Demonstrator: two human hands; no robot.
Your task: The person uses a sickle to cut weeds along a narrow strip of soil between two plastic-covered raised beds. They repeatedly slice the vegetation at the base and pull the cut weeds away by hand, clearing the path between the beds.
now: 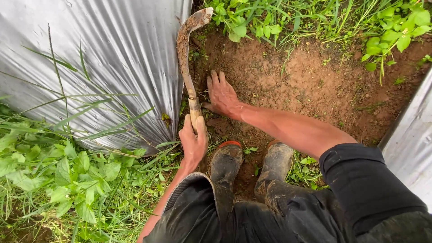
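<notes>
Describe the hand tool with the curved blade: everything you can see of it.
The sickle is a long, curved metal blade, rusty and caked with brown soil, ending in a broad tip at the top. Its pale wooden handle is gripped by the left hand, closed around it. It lies almost upright in the view, along the edge of the silver plastic sheet, blade over bare soil. The right hand rests flat beside it.

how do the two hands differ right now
The left hand is curled shut around the handle of a muddy curved sickle; the right hand lies open, fingers spread flat on the bare soil. The left hand sits nearer the body, beside the silver plastic sheet, while the right hand reaches further forward. Both are bare and soiled.
</notes>
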